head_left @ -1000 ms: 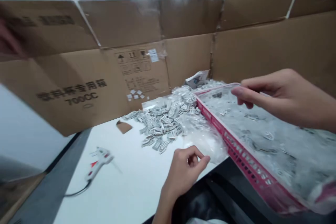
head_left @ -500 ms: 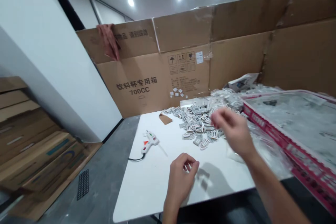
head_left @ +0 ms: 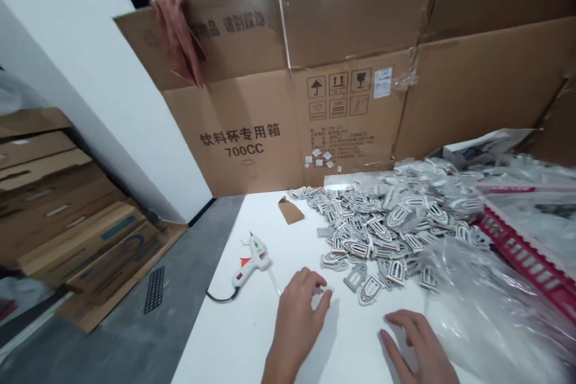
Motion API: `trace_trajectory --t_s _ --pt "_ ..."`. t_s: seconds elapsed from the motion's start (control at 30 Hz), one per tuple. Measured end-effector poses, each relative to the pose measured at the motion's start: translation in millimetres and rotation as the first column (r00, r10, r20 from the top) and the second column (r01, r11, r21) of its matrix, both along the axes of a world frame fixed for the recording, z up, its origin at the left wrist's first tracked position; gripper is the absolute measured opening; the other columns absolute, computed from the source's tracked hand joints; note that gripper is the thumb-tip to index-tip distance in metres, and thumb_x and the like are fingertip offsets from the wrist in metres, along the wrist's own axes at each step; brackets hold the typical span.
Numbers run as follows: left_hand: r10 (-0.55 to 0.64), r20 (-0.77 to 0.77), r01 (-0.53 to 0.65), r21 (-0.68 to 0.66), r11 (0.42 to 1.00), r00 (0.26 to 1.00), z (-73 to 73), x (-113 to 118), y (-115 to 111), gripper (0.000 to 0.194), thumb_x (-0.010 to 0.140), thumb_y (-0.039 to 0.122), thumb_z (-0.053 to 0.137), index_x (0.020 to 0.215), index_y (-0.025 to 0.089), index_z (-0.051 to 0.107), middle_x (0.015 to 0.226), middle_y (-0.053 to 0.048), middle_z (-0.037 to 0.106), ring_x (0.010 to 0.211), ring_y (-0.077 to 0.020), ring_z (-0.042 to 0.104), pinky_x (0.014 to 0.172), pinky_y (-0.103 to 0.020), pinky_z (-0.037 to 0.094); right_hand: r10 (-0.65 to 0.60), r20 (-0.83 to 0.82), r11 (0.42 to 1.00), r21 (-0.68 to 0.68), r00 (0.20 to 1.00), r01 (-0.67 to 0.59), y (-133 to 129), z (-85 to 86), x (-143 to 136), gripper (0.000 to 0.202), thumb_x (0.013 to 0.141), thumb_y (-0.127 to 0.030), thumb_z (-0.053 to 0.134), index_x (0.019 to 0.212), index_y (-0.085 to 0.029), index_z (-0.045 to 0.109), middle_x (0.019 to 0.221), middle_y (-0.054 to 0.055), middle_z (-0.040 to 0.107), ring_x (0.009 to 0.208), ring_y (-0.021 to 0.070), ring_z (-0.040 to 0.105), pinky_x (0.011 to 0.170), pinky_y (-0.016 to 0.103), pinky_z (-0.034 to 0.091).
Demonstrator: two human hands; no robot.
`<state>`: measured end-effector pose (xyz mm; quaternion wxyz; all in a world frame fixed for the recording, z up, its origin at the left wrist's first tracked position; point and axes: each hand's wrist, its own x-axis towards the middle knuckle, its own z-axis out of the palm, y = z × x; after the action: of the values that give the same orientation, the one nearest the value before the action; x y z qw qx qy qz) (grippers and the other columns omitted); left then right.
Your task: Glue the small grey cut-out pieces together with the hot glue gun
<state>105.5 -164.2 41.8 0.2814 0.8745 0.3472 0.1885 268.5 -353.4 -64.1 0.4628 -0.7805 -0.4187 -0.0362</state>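
Observation:
My left hand (head_left: pixel 300 315) is over the white table (head_left: pixel 252 336), its fingers curved and its thumb apart from them, with nothing visible in its grasp. It is just right of a white glue gun (head_left: pixel 252 261) that lies on its side with a glue stick out of its back. At the lower right, my right hand (head_left: pixel 416 345) has thumb and forefinger spread and holds nothing that I can see. Beyond both hands spreads a heap of small flat arch-shaped pieces (head_left: pixel 357 246), grey and white. One arch-shaped piece (head_left: pixel 371 290) lies at its near edge.
Clear plastic bags (head_left: pixel 486 312) lie right of my right hand, against a pink-red tray (head_left: pixel 522 252). A brown scrap (head_left: pixel 291 211) rests near the table's far edge. Tall cardboard panels (head_left: pixel 243 114) stand behind. Flattened boxes (head_left: pixel 90 228) are stacked on the floor at left.
My right hand has come down from over the heap toward the near right of the table, its fingers now spread. My left hand's thumb and fingers have parted. The view has shifted closer.

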Motion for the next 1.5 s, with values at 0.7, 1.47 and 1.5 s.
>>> trace_trajectory --t_s 0.7,1.47,1.5 --pt "-0.570 -0.065 0.570 0.203 0.796 0.819 -18.9 78 15 0.019 0.098 0.023 0.066 0.114 0.027 0.076 0.121 -0.007 0.073 0.113 -0.0275 0.065 0.097 -0.045 0.056 -0.585 0.199 0.810 0.108 0.786 0.576 -80 62.9 67 0.034 0.108 -0.044 0.048 0.119 -0.016 0.065 0.108 0.017 0.067 0.101 0.0338 0.062 0.093 0.052 0.047" --pt "-0.287 0.250 0.330 -0.150 0.932 0.925 -7.4 130 -39 0.053 0.090 0.054 0.074 0.129 0.022 0.058 0.102 -0.005 0.075 0.081 -0.0209 0.070 0.077 -0.036 0.058 0.218 0.332 0.976 -0.089 0.918 -0.200 -51 65.8 53 0.055 0.093 0.005 0.042 0.132 -0.022 0.070 0.128 0.009 0.077 0.139 0.0260 0.062 0.121 0.055 0.048" --pt "-0.285 0.237 0.332 -0.196 0.923 0.929 -7.0 140 -49 0.055 0.086 0.056 0.077 0.126 0.022 0.059 0.095 -0.004 0.075 0.077 -0.0208 0.070 0.074 -0.035 0.057 0.217 0.280 0.976 -0.051 0.935 -0.211 -54 68.4 52 0.054 0.095 0.003 0.041 0.131 -0.023 0.071 0.129 0.009 0.077 0.138 0.0249 0.063 0.121 0.054 0.048"
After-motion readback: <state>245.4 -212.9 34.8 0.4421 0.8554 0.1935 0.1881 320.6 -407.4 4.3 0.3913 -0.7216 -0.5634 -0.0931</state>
